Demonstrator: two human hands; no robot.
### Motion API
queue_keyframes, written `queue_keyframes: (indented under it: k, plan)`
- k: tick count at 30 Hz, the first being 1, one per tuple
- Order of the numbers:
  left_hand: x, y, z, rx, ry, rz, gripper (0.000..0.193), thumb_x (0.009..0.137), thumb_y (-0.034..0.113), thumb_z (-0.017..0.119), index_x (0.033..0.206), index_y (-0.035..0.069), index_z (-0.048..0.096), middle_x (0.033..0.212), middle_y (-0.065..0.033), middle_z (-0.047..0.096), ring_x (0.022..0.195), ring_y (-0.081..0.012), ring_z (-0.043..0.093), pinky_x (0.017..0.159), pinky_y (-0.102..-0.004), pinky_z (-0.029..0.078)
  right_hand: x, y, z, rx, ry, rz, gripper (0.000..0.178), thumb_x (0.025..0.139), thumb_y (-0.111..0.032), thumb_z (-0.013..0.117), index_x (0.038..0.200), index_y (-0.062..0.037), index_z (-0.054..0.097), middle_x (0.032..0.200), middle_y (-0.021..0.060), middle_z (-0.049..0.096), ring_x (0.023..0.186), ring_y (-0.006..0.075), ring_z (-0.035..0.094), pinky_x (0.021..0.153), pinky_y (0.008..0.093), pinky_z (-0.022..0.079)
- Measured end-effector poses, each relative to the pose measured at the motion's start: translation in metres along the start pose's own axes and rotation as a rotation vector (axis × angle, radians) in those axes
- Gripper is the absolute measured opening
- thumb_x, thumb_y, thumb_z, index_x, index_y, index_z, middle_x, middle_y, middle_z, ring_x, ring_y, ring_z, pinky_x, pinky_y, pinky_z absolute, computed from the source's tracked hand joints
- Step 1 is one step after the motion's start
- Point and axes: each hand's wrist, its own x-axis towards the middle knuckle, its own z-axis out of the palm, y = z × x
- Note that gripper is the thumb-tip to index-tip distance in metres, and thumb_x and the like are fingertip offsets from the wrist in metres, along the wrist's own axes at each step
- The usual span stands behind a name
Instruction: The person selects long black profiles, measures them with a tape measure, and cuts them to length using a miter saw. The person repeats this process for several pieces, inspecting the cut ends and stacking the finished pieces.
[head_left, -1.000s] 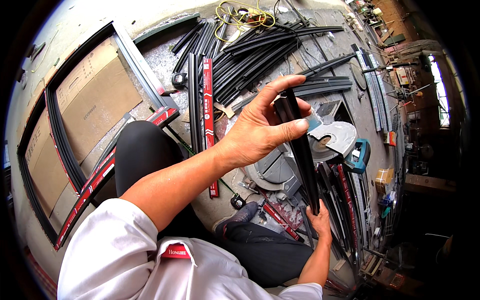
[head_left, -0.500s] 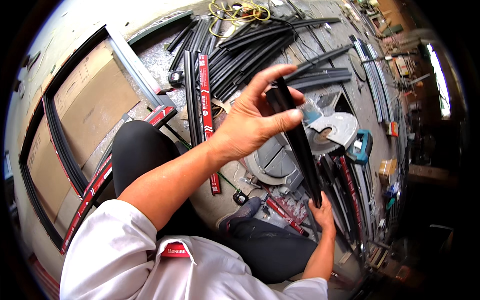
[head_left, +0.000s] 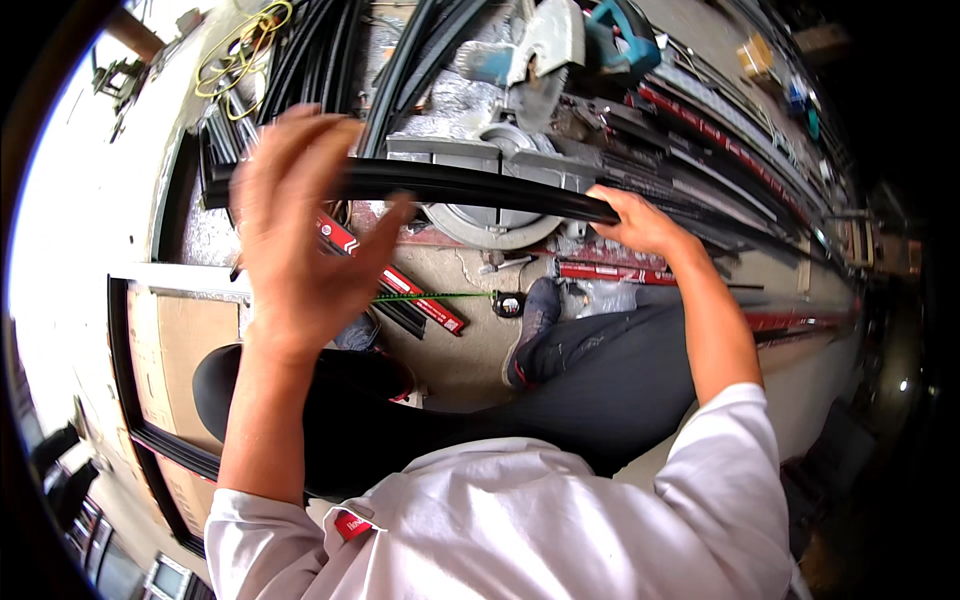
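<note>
A long black profile bar [head_left: 480, 185] lies crosswise in front of me, roughly level, its left end beyond my left hand. My right hand [head_left: 640, 222] is closed round its right end. Blurred by motion, my left hand [head_left: 300, 230] is at the left part of the bar with thumb and fingers spread wide; the bar passes behind it. Just beyond the bar stands a mitre saw [head_left: 545, 70] with a teal handle and a round grey base. A tape measure [head_left: 508, 303] with a green blade stretched leftward lies on the floor below the bar.
Black profiles [head_left: 310, 60] are heaped at the far left beside a yellow cable [head_left: 235, 60]. Red-labelled lengths [head_left: 430, 305] lie near my feet. A black frame [head_left: 125, 345] with cardboard is at my left. More profiles [head_left: 720, 180] are stacked at the right.
The view has turned. The bar has swung from steeply slanted to nearly level across my front. My left hand has moved left with its fingers spread; my right hand still grips the other end.
</note>
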Motion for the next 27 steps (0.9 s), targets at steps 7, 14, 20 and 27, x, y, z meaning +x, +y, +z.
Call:
queue_keyframes:
  k: [7,14,20,27]
  plan:
    - [-0.005,-0.001,0.096,0.265,-0.694,0.243,0.038,0.094,0.033,0.073,0.121,0.008,0.06,0.101,-0.0089,0.065,0.101,-0.0283,0.068,0.093,-0.0441,0.054,0.014,0.01,0.022,0.106,-0.158,0.06,0.032,0.093,-0.01,0.071,0.123,-0.0086,0.06,0.099,0.0165,0.068,0.09,0.0329,0.061,0.087,0.041,0.051]
    - [-0.02,-0.038,0.125,0.23,-0.831,0.23,0.028,0.096,0.03,0.072,0.109,0.008,0.06,0.092,-0.0089,0.065,0.088,-0.0296,0.072,0.077,-0.0436,0.057,0.047,0.033,0.042,0.125,-0.283,0.138,0.036,0.09,-0.016,0.077,0.122,-0.0078,0.063,0.095,0.0125,0.07,0.088,0.0267,0.064,0.083,0.0403,0.051]
    - [-0.024,-0.087,0.15,0.124,-1.071,-0.093,0.027,0.099,0.035,0.069,0.103,0.008,0.065,0.094,-0.0159,0.072,0.091,-0.0389,0.072,0.081,-0.0511,0.057,0.078,0.039,0.062,0.181,-0.207,0.187,0.049,0.086,-0.017,0.081,0.132,-0.0135,0.065,0.117,0.0136,0.069,0.11,0.0309,0.066,0.097,0.042,0.052]
    - [-0.042,-0.193,0.193,-0.137,-1.302,-0.409,0.033,0.096,0.039,0.072,0.107,0.008,0.074,0.086,-0.0177,0.072,0.081,-0.0339,0.071,0.078,-0.044,0.054,0.095,0.036,0.161,0.107,0.906,0.244,0.032,0.088,-0.013,0.074,0.116,-0.0042,0.062,0.111,0.0159,0.068,0.102,0.0315,0.067,0.093,0.0428,0.053]
